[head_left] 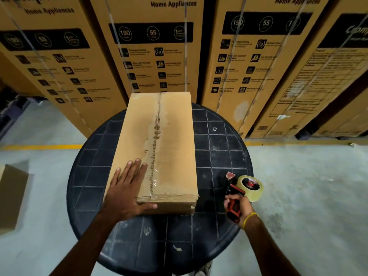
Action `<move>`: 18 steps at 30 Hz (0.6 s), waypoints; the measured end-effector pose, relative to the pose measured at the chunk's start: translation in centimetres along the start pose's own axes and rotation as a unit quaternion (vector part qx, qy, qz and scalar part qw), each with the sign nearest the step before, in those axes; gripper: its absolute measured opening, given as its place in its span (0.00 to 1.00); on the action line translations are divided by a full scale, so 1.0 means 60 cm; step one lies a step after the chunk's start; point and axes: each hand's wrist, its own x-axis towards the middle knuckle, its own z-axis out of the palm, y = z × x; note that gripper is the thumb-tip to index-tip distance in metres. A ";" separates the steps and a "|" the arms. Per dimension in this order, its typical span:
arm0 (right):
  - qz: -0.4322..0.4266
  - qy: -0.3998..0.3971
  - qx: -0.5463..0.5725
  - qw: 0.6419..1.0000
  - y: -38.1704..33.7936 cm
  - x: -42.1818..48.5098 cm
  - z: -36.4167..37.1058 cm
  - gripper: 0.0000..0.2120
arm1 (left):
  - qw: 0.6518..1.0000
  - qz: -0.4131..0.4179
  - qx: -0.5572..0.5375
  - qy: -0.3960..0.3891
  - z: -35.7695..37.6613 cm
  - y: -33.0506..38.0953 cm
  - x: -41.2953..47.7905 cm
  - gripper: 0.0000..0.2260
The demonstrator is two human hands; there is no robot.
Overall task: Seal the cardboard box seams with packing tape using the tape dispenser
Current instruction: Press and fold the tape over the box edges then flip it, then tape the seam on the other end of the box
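Note:
A long brown cardboard box (173,136) lies lengthwise on a round dark table (219,160). Clear tape runs along its top centre seam, from the far end to the near edge. My left hand (127,188) rests flat on the box's near left corner, fingers spread, thumb against the near end face. To the right of the box my right hand (237,206) grips the red handle of a tape dispenser (243,188) that carries a roll of clear tape. The dispenser is apart from the box, just above the table.
Tall printed appliance cartons (153,46) stand in a row right behind the table. A smaller cardboard box (12,196) sits on the grey floor at the left. A yellow line (39,146) crosses the floor.

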 end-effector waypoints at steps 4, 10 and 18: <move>-0.029 -0.095 0.020 0.995 -0.024 -0.049 0.003 0.09 | 1.000 -0.004 -0.012 -0.003 -0.004 0.002 0.006 0.62; -0.186 -0.157 -0.151 0.958 -0.022 -0.167 0.024 0.05 | 0.995 -0.029 -0.050 -0.084 -0.023 0.004 0.020 0.68; -0.321 -0.179 -0.357 0.859 -0.008 -0.244 0.092 0.23 | 0.691 -0.222 -0.681 -0.096 -0.130 0.144 0.045 0.31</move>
